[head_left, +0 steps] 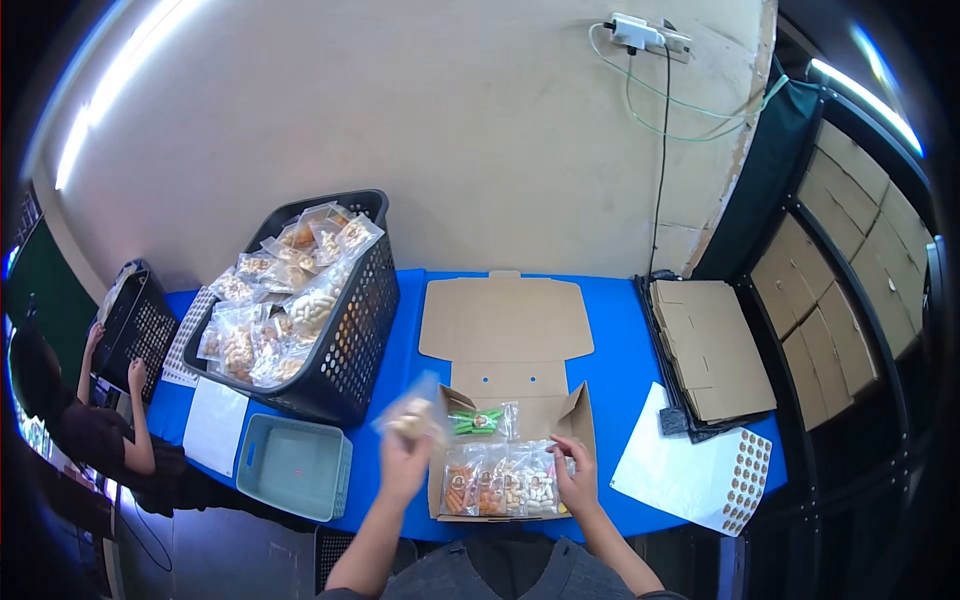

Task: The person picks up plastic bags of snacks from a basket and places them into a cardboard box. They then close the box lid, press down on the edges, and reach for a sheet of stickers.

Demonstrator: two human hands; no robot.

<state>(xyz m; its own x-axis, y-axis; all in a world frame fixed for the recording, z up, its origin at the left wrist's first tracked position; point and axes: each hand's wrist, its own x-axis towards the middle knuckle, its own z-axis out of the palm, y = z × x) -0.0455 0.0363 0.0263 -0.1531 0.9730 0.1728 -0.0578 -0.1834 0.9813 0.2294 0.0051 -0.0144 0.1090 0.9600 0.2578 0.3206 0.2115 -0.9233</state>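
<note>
My left hand (403,468) holds a clear bag of pale snacks (410,415), blurred by motion, over the left edge of an open cardboard box (508,345). My right hand (574,474) is at the box's right side, fingers bent at the top of a bag of white pieces (540,488); whether they grip it I cannot tell. Beside that bag, in the front of the box, lie bags with orange pieces (457,490). Behind them is a bag of green sticks (476,422). The box lid is folded back flat on the blue table.
A dark basket (372,330) full of snack bags stands at the left, with a grey-green tray (295,468) in front. Stacked flat cardboard (712,345) and a sticker sheet (745,480) lie at the right. Another person (95,430) is at far left.
</note>
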